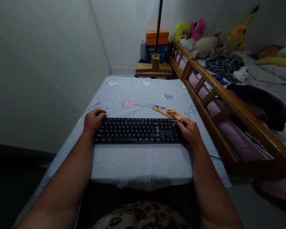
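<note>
A black computer keyboard [131, 130] lies flat on the cloth-covered table, its keys facing up and its long side across in front of me. My left hand [94, 120] is closed around the upper left corner, the thumb and fingertips by the edge. At the other end my right hand [189, 128] grips the keyboard, with bent fingers over the number keys; the hand hides part of that end. Just beyond the keyboard lie a brush with a yellow handle [162, 112], a thin metal tool [154, 106] and an orange cloth-like item [174, 113].
The light blue tablecloth [143, 162] has heart patterns. A dark cable [214, 157] runs off to the right. Along the right side stands a wooden bed rail [211, 84], with clothes and plush toys behind it. An orange box [152, 37] and a wooden stand [145, 69] are at the far end.
</note>
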`<state>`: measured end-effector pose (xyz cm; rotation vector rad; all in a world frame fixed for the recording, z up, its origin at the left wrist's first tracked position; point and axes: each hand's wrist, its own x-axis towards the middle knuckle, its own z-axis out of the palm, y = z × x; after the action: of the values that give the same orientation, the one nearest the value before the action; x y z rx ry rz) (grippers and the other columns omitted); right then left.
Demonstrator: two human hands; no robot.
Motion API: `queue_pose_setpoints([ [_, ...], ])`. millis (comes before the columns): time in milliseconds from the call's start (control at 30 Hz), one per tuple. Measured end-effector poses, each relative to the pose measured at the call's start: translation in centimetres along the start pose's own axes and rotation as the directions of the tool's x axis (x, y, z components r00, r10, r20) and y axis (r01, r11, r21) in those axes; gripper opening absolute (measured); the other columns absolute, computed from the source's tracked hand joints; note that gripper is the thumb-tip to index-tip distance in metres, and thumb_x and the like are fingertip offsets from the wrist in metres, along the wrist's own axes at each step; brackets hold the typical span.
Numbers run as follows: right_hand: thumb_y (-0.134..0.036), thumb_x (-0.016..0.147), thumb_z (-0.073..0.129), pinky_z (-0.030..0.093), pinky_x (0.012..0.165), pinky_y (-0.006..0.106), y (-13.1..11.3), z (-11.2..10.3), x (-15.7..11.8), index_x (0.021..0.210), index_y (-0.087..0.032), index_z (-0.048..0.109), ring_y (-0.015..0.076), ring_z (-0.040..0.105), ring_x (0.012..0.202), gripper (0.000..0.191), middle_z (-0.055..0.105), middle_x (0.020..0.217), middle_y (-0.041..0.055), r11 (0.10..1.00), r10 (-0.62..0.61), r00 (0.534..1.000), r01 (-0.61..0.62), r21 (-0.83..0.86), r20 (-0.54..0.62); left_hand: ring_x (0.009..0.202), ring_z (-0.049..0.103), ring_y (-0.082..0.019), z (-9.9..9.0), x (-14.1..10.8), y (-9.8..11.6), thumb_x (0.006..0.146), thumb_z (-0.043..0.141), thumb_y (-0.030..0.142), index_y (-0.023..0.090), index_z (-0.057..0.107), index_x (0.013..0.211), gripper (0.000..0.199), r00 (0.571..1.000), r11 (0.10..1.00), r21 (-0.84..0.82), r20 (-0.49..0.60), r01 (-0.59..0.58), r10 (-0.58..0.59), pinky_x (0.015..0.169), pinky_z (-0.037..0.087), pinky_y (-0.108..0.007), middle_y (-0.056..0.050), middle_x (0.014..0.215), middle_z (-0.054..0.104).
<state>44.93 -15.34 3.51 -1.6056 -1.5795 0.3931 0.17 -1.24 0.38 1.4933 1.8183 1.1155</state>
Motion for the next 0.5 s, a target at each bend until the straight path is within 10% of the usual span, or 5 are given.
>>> queue_pose_setpoints([
  [500, -0.036, 0.087, 0.057, 0.049, 0.095, 0.04, -0.28, -0.05, 0.04, 0.08, -0.025, 0.075, 0.0265, 0.069, 0.095, 0.022, 0.077, 0.091, 0.0059, 1.0, -0.002, 1.0, 0.001, 0.016, 0.011, 0.075, 0.067, -0.021, 0.06, 0.17, -0.27, 0.067, 0.062, 0.03, 0.021, 0.072, 0.085, 0.022, 1.0, 1.0, -0.01, 0.003, -0.009, 0.009, 0.078, 0.054, -0.033, -0.002, 0.078, 0.072],
])
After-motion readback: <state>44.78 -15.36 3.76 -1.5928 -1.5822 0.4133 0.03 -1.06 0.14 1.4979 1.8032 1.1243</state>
